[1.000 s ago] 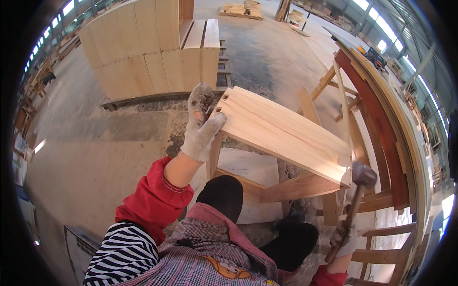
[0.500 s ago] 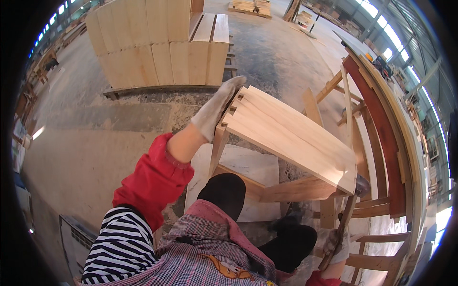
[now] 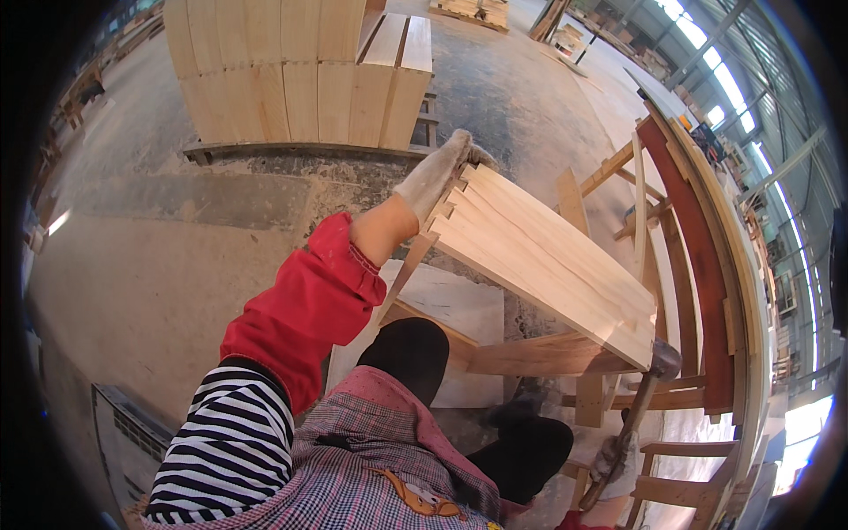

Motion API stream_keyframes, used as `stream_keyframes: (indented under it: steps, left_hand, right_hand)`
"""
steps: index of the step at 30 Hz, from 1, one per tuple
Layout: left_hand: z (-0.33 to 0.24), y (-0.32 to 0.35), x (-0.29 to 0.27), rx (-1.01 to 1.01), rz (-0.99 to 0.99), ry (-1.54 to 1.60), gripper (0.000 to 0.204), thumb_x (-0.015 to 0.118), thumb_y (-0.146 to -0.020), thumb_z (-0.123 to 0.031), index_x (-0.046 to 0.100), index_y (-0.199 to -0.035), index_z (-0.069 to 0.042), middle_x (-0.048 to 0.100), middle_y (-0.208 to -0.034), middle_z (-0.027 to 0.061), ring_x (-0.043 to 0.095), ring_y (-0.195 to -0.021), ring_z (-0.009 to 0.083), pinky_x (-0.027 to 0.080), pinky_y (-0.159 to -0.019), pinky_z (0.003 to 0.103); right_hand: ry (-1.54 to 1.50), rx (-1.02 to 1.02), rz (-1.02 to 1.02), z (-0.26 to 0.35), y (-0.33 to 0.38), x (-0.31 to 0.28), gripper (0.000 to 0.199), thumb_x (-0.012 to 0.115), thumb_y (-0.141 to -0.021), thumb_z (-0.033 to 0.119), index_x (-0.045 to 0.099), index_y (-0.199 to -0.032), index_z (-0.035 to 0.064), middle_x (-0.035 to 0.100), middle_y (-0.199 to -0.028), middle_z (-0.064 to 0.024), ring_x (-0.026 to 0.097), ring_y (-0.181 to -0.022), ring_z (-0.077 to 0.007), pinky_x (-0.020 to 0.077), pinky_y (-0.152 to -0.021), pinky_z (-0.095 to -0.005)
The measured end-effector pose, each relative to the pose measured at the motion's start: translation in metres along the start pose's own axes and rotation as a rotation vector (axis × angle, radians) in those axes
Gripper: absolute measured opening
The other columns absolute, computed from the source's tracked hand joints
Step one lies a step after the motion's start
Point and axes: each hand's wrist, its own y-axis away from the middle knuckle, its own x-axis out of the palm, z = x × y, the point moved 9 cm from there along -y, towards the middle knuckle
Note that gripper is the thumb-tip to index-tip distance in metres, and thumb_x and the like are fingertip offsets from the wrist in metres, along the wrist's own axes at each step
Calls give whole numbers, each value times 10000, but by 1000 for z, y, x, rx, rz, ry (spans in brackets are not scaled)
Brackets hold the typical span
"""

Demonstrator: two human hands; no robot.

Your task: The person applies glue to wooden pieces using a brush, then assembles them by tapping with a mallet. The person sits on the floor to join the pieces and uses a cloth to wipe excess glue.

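Note:
An open box frame of pale wooden boards, like a drawer (image 3: 548,256), stands tilted in front of my knees. Toothed joints line the left end of its top board. My left hand (image 3: 442,177), in a whitish work glove, grips that end at the far corner, with some fingers hidden behind the wood. Low on the right, my gloved right hand (image 3: 614,464) is wrapped round the wooden handle of a hammer (image 3: 664,360). The hammer's dark head is at the right end of the top board; whether they touch, I cannot tell.
Stacked pale wooden boxes (image 3: 291,97) stand on a low pallet at the far left. Along the right runs a rack of wooden frames and boards (image 3: 698,256). A pale sheet (image 3: 477,309) lies on the floor under the frame. A dark metal box (image 3: 132,442) sits at lower left.
My left hand has shifted right and farther up round the board's end. The hammer head, partly hidden before, now shows more fully at the right end, slightly lower. The view has shifted a little.

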Motion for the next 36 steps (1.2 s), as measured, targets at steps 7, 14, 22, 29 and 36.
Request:
stream_keyframes:
  steps: [7, 14, 22, 29, 36]
  left_hand:
    - [-11, 9, 12, 114, 124, -93, 199, 556, -945, -262, 586, -1025, -82, 577, -932, 8, 565, -883, 96, 477, -800, 243]
    - [-29, -6, -12, 289, 63, -258, 168, 627, -888, -157, 570, -1032, -93, 551, -899, -5, 552, -829, 86, 477, -761, 227]
    - [-16, 2, -1, 202, 60, -25, 169, 619, -880, -113, 559, -1037, -111, 548, -890, -15, 529, -840, 79, 440, -768, 217]
    - [-23, -4, -6, 314, 101, -226, 148, 582, -893, -118, 566, -1033, -70, 599, -945, 50, 602, -853, 143, 504, -760, 260]
    - [-2, -11, -6, 130, 110, -37, 143, 565, -907, -166, 566, -1029, -91, 580, -941, 25, 575, -888, 134, 502, -782, 283]
  right_hand:
    - [-236, -256, 6, 50, 6, -16, 424, 511, -965, 407, 479, -1294, 141, 346, -598, 44, 324, -378, -68, 278, -295, -222]
    - [52, 34, 10, 5, 47, 29, 436, 560, -943, 345, 475, -1300, 110, 345, -593, 29, 306, -353, -89, 238, -289, -233]
    - [-448, -152, 87, 36, 20, -3, 453, 471, -985, 370, 430, -1365, 129, 353, -608, 32, 314, -348, -90, 312, -266, -249]
    - [68, 75, 47, -6, 8, -13, 363, 642, -883, 369, 581, -1145, 125, 465, -637, 17, 375, -392, -97, 268, -309, -229]
    - [324, -262, -164, 73, 23, 43, 374, 594, -913, 250, 501, -1244, 104, 437, -610, 24, 395, -413, -70, 301, -331, -206]
